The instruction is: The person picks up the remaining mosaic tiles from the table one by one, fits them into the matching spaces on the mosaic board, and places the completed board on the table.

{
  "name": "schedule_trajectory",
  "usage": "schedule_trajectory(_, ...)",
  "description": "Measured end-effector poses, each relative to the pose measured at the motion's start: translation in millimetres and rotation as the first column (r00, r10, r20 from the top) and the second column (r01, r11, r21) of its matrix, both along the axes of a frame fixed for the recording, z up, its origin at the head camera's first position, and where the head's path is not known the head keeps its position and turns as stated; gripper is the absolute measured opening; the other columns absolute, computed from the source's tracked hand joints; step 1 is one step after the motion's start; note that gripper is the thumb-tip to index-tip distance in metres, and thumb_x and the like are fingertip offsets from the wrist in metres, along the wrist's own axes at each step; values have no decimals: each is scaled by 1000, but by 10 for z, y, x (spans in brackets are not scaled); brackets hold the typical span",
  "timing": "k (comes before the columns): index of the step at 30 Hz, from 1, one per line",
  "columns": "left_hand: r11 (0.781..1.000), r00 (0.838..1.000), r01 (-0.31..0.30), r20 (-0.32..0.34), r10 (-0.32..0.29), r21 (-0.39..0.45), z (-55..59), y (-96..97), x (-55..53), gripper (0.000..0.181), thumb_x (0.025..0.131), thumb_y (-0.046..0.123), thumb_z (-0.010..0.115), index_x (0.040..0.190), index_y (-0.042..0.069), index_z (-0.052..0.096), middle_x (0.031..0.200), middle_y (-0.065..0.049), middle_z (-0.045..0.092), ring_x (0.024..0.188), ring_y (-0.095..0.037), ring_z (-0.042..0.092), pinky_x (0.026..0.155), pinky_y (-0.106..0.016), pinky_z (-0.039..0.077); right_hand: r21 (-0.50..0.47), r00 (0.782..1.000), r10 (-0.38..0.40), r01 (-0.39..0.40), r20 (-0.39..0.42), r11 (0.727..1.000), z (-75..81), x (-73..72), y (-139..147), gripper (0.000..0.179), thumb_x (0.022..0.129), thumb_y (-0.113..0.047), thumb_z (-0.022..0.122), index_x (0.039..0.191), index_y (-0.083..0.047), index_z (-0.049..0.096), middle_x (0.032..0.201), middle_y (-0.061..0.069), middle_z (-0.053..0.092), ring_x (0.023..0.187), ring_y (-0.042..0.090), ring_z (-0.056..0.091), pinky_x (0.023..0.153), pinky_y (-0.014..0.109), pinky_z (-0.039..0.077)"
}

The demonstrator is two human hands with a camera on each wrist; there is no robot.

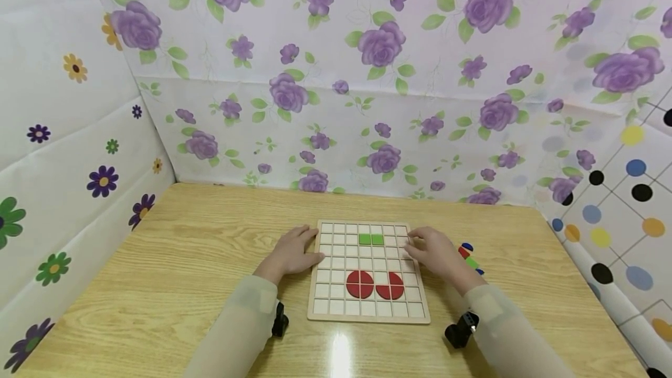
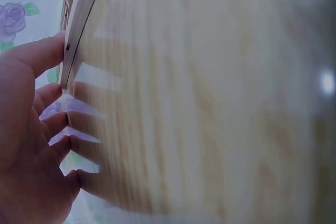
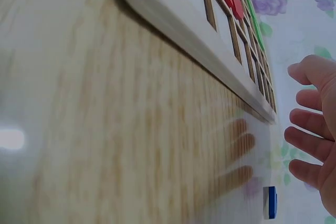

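Note:
A wooden grid board (image 1: pixel 367 319) lies flat on the table. Two green squares (image 1: pixel 364 240) sit side by side in its upper cells. Lower down, red quarter pieces form a full circle (image 1: pixel 353 291), and beside it three more make a three-quarter circle (image 1: pixel 396 292) with its upper left cell bare. My left hand (image 1: pixel 290 252) rests at the board's left edge, fingers spread; in the left wrist view the thumb (image 2: pixel 44 53) touches the frame. My right hand (image 1: pixel 433 252) is at the right edge, fingers loosely bent and holding nothing; the right wrist view shows them raised above the table.
Right of my right hand lies a small group of loose pieces: a blue one (image 1: pixel 467 247), a red one (image 1: pixel 464 253), a green one (image 1: pixel 472 262) and another blue one (image 1: pixel 479 272). Flower-printed cloth (image 1: pixel 336 133) hangs behind the table (image 1: pixel 210 238).

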State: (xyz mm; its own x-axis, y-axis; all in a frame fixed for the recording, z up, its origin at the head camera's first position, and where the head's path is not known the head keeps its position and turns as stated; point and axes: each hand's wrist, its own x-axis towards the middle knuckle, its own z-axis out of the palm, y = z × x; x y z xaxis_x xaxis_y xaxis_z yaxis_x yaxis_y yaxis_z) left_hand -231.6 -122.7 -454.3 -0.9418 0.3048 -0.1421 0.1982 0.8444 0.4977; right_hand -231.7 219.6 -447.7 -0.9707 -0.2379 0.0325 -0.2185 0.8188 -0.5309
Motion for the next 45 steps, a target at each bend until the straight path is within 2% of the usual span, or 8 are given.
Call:
schedule_trajectory(10, 1000, 1000, 0, -5, 1, 9, 31, -7, 14, 64, 92, 40, 56, 147, 14, 36, 155, -13, 25, 144, -34, 18, 115, -57, 17, 5, 1000, -9, 9, -14, 1000, -1, 48, 139, 47, 92, -30, 61, 129, -2, 56, 133, 22, 53, 124, 42, 48, 97, 55, 44)
schedule_trajectory(20, 1000, 1000, 2, -13, -2, -12, -14, -11, 0, 65, 92, 42, 55, 147, 15, 36, 156, -12, 25, 144, -34, 18, 115, -56, 17, -18, 999, -30, 30, -33, 999, -11, 136, 276, 49, 93, -29, 60, 132, -1, 52, 132, 23, 53, 113, 41, 56, 91, 52, 49)
schedule_trajectory(28, 1000, 1000, -2, -9, 2, -14, -17, -16, -3, 65, 92, 42, 56, 147, 15, 35, 156, -12, 25, 144, -34, 19, 115, -56, 17, -18, 995, -67, 66, -79, 998, -67, 136, 397, 49, 91, -28, 63, 130, 0, 54, 125, 23, 58, 113, 40, 56, 91, 53, 48)
schedule_trajectory(34, 1000, 1000, -6, -5, 6, -24, -21, -17, -3, 65, 92, 43, 55, 148, 16, 34, 156, -11, 24, 145, -34, 18, 116, -55, 17, -11, 994, -80, 79, -80, 997, -73, 163, 480, 49, 91, -27, 62, 130, 2, 54, 126, 24, 57, 114, 43, 55, 92, 56, 46)
schedule_trajectory(39, 999, 1000, -5, -7, 5, -35, -41, -5, -18, 65, 93, 44, 53, 149, 18, 32, 157, -11, 22, 145, -33, 17, 116, -54, 16, -4, 993, -91, 91, -77, 996, -79, 200, 542, 50, 91, -29, 63, 129, 2, 54, 123, 24, 58, 106, 40, 59, 81, 49, 52)
schedule_trajectory(41, 999, 1000, -5, -7, 5, -34, -47, -2, -23, 65, 93, 45, 53, 149, 18, 32, 157, -11, 22, 145, -33, 16, 117, -54, 14, -1, 993, -94, 94, -76, 996, -82, 212, 567, 50, 91, -30, 63, 129, 2, 54, 123, 25, 58, 97, 36, 61, 73, 44, 53)
schedule_trajectory(45, 999, 1000, -1, -11, 1, -37, -41, 1, -19, 65, 93, 44, 53, 149, 18, 32, 156, -12, 23, 145, -33, 17, 116, -54, 14, 18, 990, -101, 104, -99, 994, -83, 229, 621, 49, 90, -31, 64, 128, 0, 56, 123, 25, 58, 99, 37, 60, 77, 48, 52)
